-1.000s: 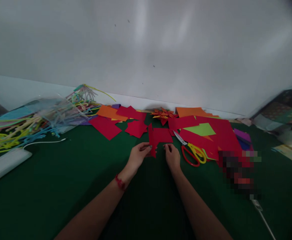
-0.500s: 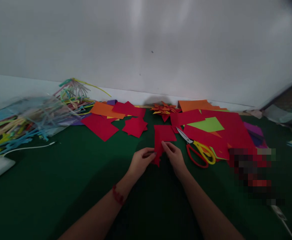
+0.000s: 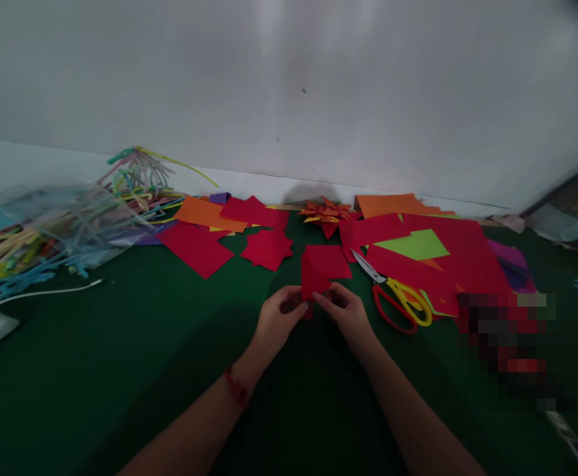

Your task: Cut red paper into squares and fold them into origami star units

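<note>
1. Two bare hands work close together above the green tabletop (image 3: 209,370), with the folded red paper (image 3: 312,276) between them, in front of a flat red paper sheet (image 3: 337,261). Where the two reds overlap, the exact outline is hard to make out.
2. For a clean fold, I would match the edges first and press afterwards, since a misplaced crease would probably leave a lasting mark.
3. Light, even pressure from both sides seems best; an outward tug from either side could skew or tear the paper.
4. The left hand (image 3: 277,320) has its thumb and forefinger brought together, pinching the paper's lower left edge, with a small gap inside the curl of the fingers.
5. The right hand (image 3: 345,316) pinches the lower right part between thumb and forefinger. How firmly it presses, I cannot tell.
6. The fingertips of both hands nearly meet at the paper's lower end, and a bit of red shows beneath them.
7. Scissors (image 3: 367,267) lie to the right of the right hand, apart from it; the knuckles would do well to avoid the handles.
</note>
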A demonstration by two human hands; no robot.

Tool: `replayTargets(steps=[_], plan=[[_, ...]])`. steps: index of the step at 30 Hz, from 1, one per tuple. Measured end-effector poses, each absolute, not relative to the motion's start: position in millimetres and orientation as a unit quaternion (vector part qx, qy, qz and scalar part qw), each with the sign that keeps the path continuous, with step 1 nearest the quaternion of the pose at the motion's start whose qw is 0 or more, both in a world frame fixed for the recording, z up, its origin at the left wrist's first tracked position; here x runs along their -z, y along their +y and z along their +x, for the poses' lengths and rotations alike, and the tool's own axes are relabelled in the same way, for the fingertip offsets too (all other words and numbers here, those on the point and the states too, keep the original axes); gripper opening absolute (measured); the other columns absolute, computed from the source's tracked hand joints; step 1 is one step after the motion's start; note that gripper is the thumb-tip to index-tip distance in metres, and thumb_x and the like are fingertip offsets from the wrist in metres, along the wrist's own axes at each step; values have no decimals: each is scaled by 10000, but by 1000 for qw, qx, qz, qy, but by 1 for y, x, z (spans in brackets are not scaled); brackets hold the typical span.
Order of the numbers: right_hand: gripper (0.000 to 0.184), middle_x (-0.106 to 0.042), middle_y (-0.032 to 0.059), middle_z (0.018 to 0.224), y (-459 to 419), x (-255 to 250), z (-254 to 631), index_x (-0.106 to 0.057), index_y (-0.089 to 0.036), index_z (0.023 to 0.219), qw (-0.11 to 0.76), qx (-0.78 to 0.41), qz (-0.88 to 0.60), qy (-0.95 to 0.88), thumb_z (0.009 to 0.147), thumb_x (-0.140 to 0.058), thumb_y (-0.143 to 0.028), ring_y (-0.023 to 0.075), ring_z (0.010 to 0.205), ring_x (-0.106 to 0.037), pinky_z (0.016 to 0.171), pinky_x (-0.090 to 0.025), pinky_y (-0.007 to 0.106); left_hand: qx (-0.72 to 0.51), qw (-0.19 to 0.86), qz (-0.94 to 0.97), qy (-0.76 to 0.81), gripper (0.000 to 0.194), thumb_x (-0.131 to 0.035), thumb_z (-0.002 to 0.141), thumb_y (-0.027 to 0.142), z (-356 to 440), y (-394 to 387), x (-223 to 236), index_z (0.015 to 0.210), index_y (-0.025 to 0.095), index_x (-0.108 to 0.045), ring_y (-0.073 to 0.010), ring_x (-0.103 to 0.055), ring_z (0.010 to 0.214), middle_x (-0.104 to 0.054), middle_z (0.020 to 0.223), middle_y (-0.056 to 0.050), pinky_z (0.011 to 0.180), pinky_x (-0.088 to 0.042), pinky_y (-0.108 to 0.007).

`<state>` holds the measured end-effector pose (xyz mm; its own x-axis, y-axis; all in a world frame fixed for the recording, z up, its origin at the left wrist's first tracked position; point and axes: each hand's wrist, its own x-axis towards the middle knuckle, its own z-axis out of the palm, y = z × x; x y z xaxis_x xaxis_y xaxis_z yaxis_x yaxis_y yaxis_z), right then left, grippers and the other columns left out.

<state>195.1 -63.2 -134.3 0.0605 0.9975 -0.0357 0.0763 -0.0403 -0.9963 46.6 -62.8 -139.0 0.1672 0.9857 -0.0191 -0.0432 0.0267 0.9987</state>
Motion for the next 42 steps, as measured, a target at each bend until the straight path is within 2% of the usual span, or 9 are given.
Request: replayTargets(steps=[4,6,10,16,22,26,29,36,42], plan=[[379,-491,-46,626,-63,133,199,-591,-219,1030,497,-471,-528,-503,686,-677,-353,86,494,-417,408,-311,200,-491,439,567,495,153,-554,755,129,44,-64,135,892,178,-602,-149,-596,803,-624,873,-33,728,-481,-267],[423,-559,-18,740,-65,130,198,-566,-236,1099,500,-491,-509,-500,699,-664,-336,91,528,-471,412,-360,200,-501,358,607,503,164,-530,761,95,42,-65,131,853,195,-622,-143,-575,822,-597,903,-27,744,-466,-261],[564,-634,22,935,-70,122,190,-519,-260,1194,503,-559,-463,-469,661,-696,-314,170,742,-595,582,-512,281,-496,271,663,492,260,-509,763,48,39,-69,128,881,230,-652,-153,-547,900,-557,965,-28,791,-452,-273],[746,-674,62,1004,-71,118,184,-277,-263,1366,559,-599,-429,-379,723,-651,-320,234,954,-611,770,-509,392,-476,240,724,437,380,-462,755,-6,43,-70,136,999,229,-635,-173,-527,965,-539,1043,-55,854,-438,-326],[776,-672,71,1029,-66,126,193,-186,-279,1389,590,-618,-377,-357,755,-633,-268,240,942,-631,841,-464,445,-465,301,699,453,369,-397,760,-26,43,-67,135,938,205,-623,-154,-529,980,-559,1022,-43,887,-408,-299],[677,-669,71,1035,-66,125,193,-242,-276,1375,577,-622,-385,-363,794,-585,-326,239,982,-614,834,-472,427,-449,369,634,510,199,-478,825,180,44,-68,132,1001,194,-569,-171,-567,899,-610,961,-42,794,-442,-287],[663,-663,57,1057,-68,122,190,-258,-282,1372,565,-616,-388,-389,796,-580,-350,225,1017,-595,853,-465,406,-407,414,634,511,141,-530,804,292,46,-69,131,882,190,-587,-167,-585,751,-639,820,-19,668,-441,-259],[550,-673,75,1024,-68,126,191,-360,-240,1330,543,-605,-417,-407,833,-504,-424,234,980,-605,782,-492,378,-368,453,652,484,165,-497,814,278,47,-71,131,706,192,-587,-147,-575,641,-629,664,8,601,-407,-241],[487,-689,63,942,-66,130,193,-525,-219,1206,516,-594,-433,-440,790,-532,-473,206,780,-637,637,-502,317,-374,618,570,392,223,-530,804,299,50,-71,132,958,143,-574,-169,-626,677,-669,747,-45,658,-484,-284]])
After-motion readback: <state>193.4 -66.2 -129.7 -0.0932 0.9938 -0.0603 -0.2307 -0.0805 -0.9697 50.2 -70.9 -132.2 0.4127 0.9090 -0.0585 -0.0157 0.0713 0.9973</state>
